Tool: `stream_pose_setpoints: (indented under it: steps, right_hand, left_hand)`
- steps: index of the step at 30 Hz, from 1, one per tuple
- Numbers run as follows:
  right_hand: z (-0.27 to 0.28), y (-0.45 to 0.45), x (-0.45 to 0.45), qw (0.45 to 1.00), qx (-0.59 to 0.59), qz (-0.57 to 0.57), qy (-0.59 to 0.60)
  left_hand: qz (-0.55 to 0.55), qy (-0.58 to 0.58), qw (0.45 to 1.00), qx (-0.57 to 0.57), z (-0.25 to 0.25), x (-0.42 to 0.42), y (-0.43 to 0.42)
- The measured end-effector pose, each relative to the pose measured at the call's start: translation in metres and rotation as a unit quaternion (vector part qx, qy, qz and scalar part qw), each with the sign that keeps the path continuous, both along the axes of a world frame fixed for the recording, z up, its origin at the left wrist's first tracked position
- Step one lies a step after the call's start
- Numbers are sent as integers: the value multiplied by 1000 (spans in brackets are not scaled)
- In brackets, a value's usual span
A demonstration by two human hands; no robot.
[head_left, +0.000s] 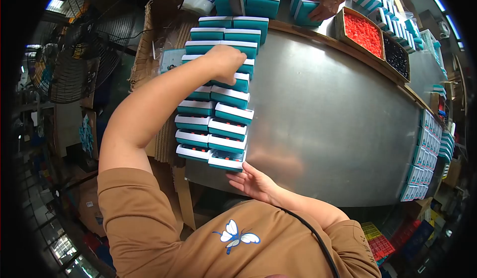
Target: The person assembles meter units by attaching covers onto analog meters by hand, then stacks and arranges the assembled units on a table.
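Observation:
Two columns of teal-and-white boxes (227, 127) stand in close rows along the left side of the metal table. My left hand (226, 63) reaches over the middle rows, fingers curled down against the boxes' right ends; what the fingertips hold, if anything, is hidden. Red bits show inside several of the nearer boxes. My right hand (256, 184) is at the near end, fingers stretched out and apart, its thumb by the corner of the nearest box (226, 159).
Beyond the ledge, another person's hand (325, 5) touches a teal box. A tray of red parts (363, 33) sits beside a tray of black parts (396, 57). Stacked white-and-teal packs (421, 161) line the right edge. A fan (69, 54) stands left of a cardboard box (141, 64).

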State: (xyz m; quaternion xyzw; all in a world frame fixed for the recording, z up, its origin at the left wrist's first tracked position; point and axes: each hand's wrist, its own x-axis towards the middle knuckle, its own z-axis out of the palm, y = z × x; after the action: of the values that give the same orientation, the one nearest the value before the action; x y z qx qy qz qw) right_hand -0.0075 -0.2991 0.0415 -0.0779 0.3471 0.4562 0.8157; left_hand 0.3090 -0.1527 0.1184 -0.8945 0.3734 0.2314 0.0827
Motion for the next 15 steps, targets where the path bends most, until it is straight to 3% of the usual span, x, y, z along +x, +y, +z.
stream_pose_setpoints:
  steps: [7,15]
  right_hand:
    - [-11,61,2,985,-93,-140,25]
    - [-7,-9,-5,975,-194,-107,-5]
  left_hand:
    - [24,-18,999,-43,-18,-12,5]
    - [51,-42,994,-90,-25,-21,-36]
